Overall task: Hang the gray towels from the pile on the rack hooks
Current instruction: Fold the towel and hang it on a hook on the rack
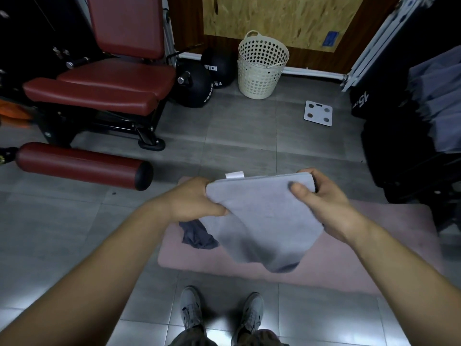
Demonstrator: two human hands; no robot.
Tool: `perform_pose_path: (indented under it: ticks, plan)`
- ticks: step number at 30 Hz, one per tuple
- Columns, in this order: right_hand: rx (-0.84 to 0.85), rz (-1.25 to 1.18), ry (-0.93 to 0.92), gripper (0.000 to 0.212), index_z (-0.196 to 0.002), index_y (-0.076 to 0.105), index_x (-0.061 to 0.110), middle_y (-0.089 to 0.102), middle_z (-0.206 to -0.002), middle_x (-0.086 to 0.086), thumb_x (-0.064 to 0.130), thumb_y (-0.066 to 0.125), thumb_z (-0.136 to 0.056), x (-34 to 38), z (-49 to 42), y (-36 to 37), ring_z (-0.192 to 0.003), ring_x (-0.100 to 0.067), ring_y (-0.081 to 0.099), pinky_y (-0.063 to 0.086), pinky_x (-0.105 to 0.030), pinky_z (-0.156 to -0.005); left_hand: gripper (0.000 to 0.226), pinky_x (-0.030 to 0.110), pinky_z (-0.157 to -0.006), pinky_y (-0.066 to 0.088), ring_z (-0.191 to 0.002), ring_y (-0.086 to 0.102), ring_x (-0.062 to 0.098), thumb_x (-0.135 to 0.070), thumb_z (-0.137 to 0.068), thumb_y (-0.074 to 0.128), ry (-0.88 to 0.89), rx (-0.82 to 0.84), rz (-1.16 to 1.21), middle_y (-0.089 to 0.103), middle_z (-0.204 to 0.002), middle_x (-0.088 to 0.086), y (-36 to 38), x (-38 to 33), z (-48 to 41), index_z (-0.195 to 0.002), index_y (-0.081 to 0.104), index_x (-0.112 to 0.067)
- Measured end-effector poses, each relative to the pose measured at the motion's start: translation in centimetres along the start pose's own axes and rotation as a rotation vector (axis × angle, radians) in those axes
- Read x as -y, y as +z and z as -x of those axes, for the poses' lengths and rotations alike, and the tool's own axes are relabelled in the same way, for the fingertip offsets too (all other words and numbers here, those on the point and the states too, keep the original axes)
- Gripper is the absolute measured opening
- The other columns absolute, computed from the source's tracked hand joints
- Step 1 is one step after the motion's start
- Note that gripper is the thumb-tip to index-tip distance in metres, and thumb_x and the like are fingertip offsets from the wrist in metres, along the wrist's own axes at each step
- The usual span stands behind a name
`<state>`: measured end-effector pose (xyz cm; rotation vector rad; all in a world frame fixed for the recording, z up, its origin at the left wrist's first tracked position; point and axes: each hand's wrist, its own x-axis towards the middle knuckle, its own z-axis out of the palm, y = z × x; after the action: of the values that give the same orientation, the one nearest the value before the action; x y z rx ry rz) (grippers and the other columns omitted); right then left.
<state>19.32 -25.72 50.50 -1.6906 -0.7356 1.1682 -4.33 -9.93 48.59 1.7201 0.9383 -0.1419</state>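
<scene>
I grip the gray towel (pixel 262 216) with my left hand (pixel 197 201) and right hand (pixel 321 203); next it needs carrying to the hooks, unseen here.

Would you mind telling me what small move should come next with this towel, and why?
Probably swing the gray towel rightward toward the hung towels: the left hand and right hand both grip its top corners, so it is held clear of the pink mat.

Towel (pixel 262 211) held between left hand (pixel 194 201) and right hand (pixel 321 203), above mat (pixel 349 265) on floor (pixel 74 233). Cloth (pixel 197 234) on mat, left of towel. Basket (pixel 260 68) behind, at wall (pixel 287 16); scale (pixel 318 113) to its right; exercise bench (pixel 104 83) far left.
</scene>
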Motion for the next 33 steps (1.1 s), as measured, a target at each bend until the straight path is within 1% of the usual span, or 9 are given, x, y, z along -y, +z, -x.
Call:
perform_pose_path:
  ticks: [2,5,12,16,19,23,25,29,33]
  plan:
    - [0.290,-0.122,0.129,0.066,-0.118,0.062,0.015,0.076,-0.107,0.000,0.023,0.092,-0.060,0.1,0.4,-1.1,-0.098,-0.018,0.073,0.058,-0.026,-0.073,0.039,0.045,-0.100,0.053,-0.102,0.071,0.016,-0.024,-0.068,0.080,0.027,0.037,0.187,0.076,-0.104,-0.002,0.1,0.3,0.3,-0.106,0.073,-0.024]
    - [0.551,0.003,0.259,0.058,-0.131,0.060,0.010,0.069,-0.128,-0.010,-0.009,0.076,-0.079,-0.1,1.0,-1.7,-0.120,-0.025,0.065,0.054,-0.035,-0.096,0.042,0.050,-0.104,0.050,-0.107,0.070,0.022,-0.015,-0.067,0.077,0.039,0.076,0.273,0.076,-0.107,0.003,0.6,0.5,0.5,-0.108,0.073,-0.023]
    - [0.277,-0.167,0.277,0.039,-0.119,0.067,0.003,0.072,-0.120,-0.013,0.001,0.067,-0.080,-1.4,1.3,-1.7,-0.116,-0.029,0.067,0.056,-0.032,-0.094,0.058,0.070,-0.107,0.036,-0.120,0.062,0.039,-0.012,-0.064,0.082,-0.045,0.216,0.519,0.068,-0.124,0.016,0.0,1.1,1.0,-0.119,0.067,-0.024]
    - [0.216,-0.388,0.312,0.085,-0.131,0.062,0.003,0.065,-0.131,-0.019,0.032,0.092,-0.057,-1.8,0.9,-1.7,-0.124,-0.036,0.060,0.047,-0.047,-0.104,0.062,0.052,-0.105,0.048,-0.115,0.066,0.034,-0.013,-0.066,0.085,-0.050,0.266,0.713,0.068,-0.125,0.019,-0.4,1.4,1.4,-0.124,0.065,-0.005]
    - [0.292,-0.647,0.241,0.097,-0.139,0.057,0.007,0.057,-0.141,-0.019,0.053,0.090,-0.060,-1.8,0.9,-1.6,-0.132,-0.034,0.054,0.044,-0.050,-0.108,0.064,0.038,-0.082,0.060,-0.096,0.072,0.030,-0.024,-0.052,0.095,-0.003,0.286,0.979,0.073,-0.104,0.018,-0.3,1.9,1.4,-0.108,0.074,-0.002]
    - [0.481,-0.431,0.158,0.064,-0.134,0.062,0.008,0.058,-0.139,-0.020,0.022,0.085,-0.076,-2.0,1.7,-1.0,-0.129,-0.036,0.056,0.051,-0.046,-0.101,0.029,0.033,-0.071,0.058,-0.078,0.071,0.025,-0.019,-0.072,0.075,0.034,0.314,1.167,0.071,-0.083,0.011,0.4,2.3,1.5,-0.096,0.073,-0.003]
    - [0.491,-0.265,0.168,0.047,-0.129,0.065,0.010,0.065,-0.132,-0.018,0.003,0.073,-0.083,-1.8,2.0,-0.3,-0.124,-0.033,0.061,0.054,-0.038,-0.095,0.034,0.034,-0.071,0.054,-0.077,0.067,0.027,-0.017,-0.069,0.076,0.023,0.301,1.181,0.066,-0.082,0.013,0.6,2.4,1.4,-0.099,0.068,-0.001]
    - [0.326,-0.313,0.221,0.047,-0.130,0.063,0.008,0.068,-0.128,-0.015,0.010,0.074,-0.084,-1.3,2.1,0.4,-0.121,-0.031,0.063,0.057,-0.036,-0.092,0.028,0.032,-0.068,0.057,-0.074,0.070,0.026,-0.016,-0.084,0.055,0.026,0.263,1.212,0.069,-0.082,0.014,0.1,2.2,2.1,-0.100,0.072,0.000]
    - [0.277,-0.482,0.261,0.067,-0.119,0.072,0.005,0.069,-0.124,-0.019,0.029,0.093,-0.059,-0.4,2.1,0.8,-0.114,-0.034,0.067,0.059,-0.039,-0.085,0.067,0.040,-0.104,0.049,-0.115,0.066,0.030,-0.053,-0.102,0.030,0.228,0.274,1.481,0.071,-0.117,0.018,-0.4,2.2,2.4,-0.123,0.068,-0.001]
